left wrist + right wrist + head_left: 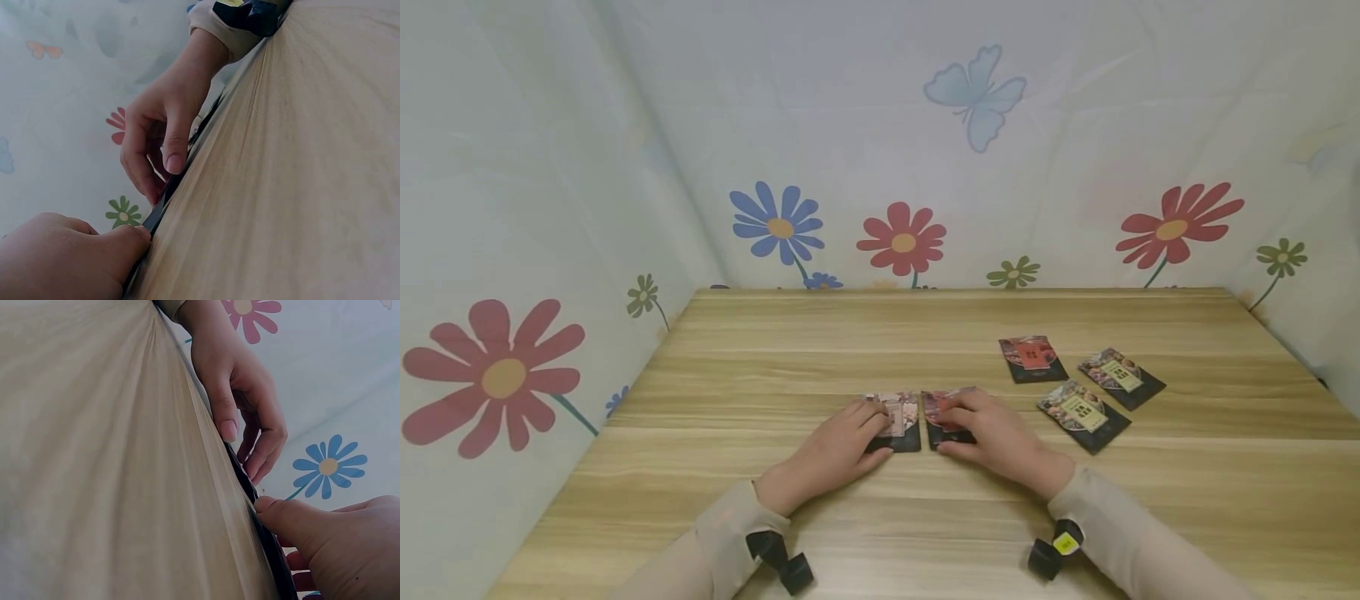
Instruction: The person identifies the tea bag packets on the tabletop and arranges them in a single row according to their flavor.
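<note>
Two flat, dark packets with food pictures lie side by side, a narrow gap between them. My left hand (838, 440) holds the left packet (907, 421), which has a pinkish label. Its thumb is at the near edge and the fingers reach over the top. The right packet (935, 417), with red on its print, is held by my right hand (1003, 433) in the same way, fingers bent over it. Both hands partly cover the prints. From the right wrist view, the right thumb (275, 509) lies against the packet's dark edge.
Right of the hands lie a red-labelled packet (1028, 360) and two yellow-labelled packets, one farther back (1122, 379) and one nearer (1083, 417). The wooden table (737, 350) ends at a flower-printed curtain (835, 125). Each wrist carries a black strap.
</note>
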`<state>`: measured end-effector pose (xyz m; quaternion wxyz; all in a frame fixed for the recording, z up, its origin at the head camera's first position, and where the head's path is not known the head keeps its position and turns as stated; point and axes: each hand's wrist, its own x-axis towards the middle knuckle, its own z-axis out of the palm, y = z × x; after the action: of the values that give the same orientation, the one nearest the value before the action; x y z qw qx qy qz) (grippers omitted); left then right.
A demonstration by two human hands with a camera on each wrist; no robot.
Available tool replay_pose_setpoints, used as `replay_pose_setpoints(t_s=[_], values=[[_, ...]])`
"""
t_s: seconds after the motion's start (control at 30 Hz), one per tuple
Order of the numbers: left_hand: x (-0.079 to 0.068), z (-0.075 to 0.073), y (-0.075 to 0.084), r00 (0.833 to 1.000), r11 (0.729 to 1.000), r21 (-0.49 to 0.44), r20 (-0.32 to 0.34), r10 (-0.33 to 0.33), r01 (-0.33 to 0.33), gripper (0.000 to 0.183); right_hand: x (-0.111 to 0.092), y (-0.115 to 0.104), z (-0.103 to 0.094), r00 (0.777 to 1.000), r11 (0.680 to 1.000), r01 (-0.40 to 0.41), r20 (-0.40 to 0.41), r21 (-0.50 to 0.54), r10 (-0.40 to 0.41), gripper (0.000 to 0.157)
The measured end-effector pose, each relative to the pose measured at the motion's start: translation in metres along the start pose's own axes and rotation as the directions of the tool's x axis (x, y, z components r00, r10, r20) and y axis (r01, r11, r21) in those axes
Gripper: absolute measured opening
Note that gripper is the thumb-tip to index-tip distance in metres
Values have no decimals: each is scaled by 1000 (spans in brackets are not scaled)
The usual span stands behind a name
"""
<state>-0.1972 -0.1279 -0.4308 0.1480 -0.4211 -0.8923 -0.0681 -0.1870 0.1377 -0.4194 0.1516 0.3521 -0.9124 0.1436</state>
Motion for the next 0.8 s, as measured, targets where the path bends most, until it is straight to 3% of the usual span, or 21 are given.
replay_pose_setpoints(t_s=[0.8], values=[[0, 1, 0, 1000, 1000, -6, 5, -15, 15, 35, 4, -3, 1, 999, 1000, 17, -46, 18, -16, 36]])
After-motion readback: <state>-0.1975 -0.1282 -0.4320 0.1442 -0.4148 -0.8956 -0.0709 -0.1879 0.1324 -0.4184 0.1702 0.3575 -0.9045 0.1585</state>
